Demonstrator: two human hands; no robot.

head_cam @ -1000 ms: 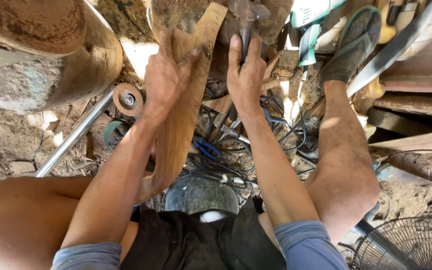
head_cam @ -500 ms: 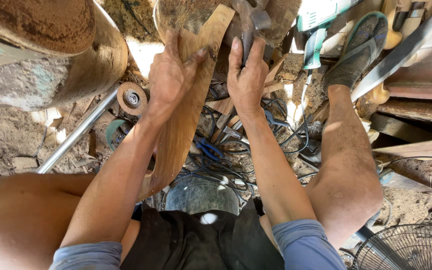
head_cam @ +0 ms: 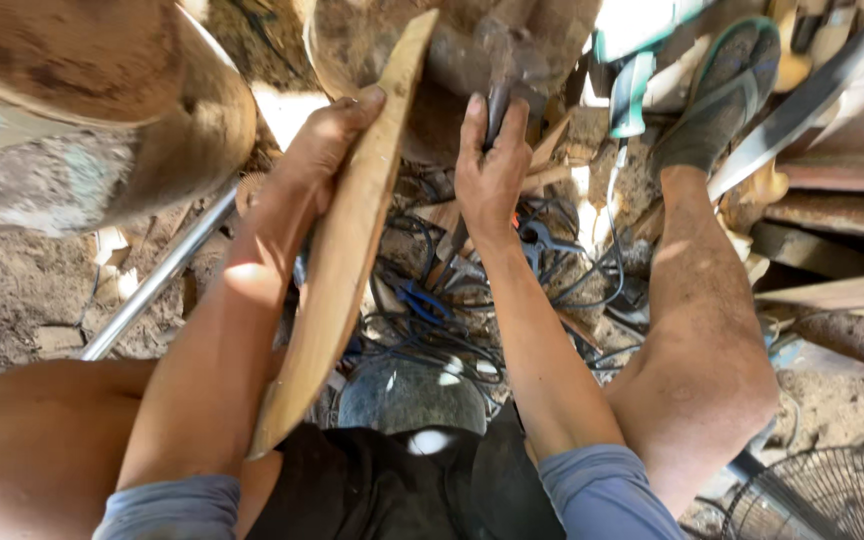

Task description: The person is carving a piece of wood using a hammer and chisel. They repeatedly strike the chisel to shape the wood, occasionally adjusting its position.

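Note:
My left hand (head_cam: pixel 317 150) grips a long curved wooden board (head_cam: pixel 337 270) near its upper end, the board standing on edge and running from my lap up to a big tree stump (head_cam: pixel 372 50). My right hand (head_cam: pixel 487 165) is closed around the dark handle of a tool (head_cam: pixel 497 100) whose head rests against the stump, just right of the board. Which kind of tool it is stays unclear, as its head lies in shadow.
A large log (head_cam: pixel 102 110) lies at the upper left. A metal pipe (head_cam: pixel 157 275) slants across the dirt. Tangled cables and blue-handled pliers (head_cam: pixel 422 300) litter the ground between my legs. My right leg in a sandal (head_cam: pixel 722 90) stretches out; a fan grille (head_cam: pixel 822 495) sits bottom right.
My left hand turned the board from its flat face onto its edge and shifted to its left side. My right hand stayed on the tool handle.

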